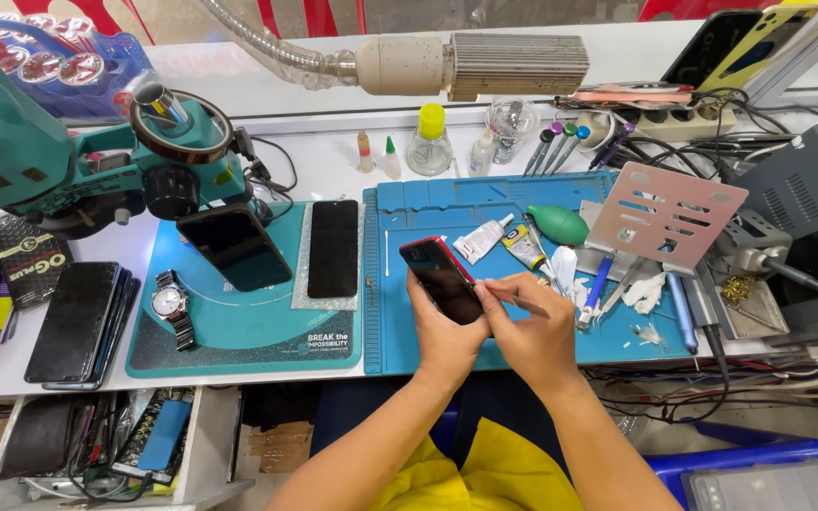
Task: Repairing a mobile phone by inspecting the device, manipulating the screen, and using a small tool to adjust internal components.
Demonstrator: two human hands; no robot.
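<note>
My left hand (445, 333) holds a red-edged smartphone (440, 277) with a dark screen, tilted above the blue work mat (400, 341). My right hand (528, 326) pinches a thin metal tool (523, 303) whose tip touches the phone's right edge. Both hands are close together over the mat's front middle.
A teal microscope (97, 161) stands at left over a teal mat (239, 331) carrying a black phone (235, 246), a screen panel (333, 248) and a wristwatch (171, 305). Glue tubes (483, 237), a green blower bulb (559, 224), a perforated metal stand (665, 213), bottles and cables crowd the right.
</note>
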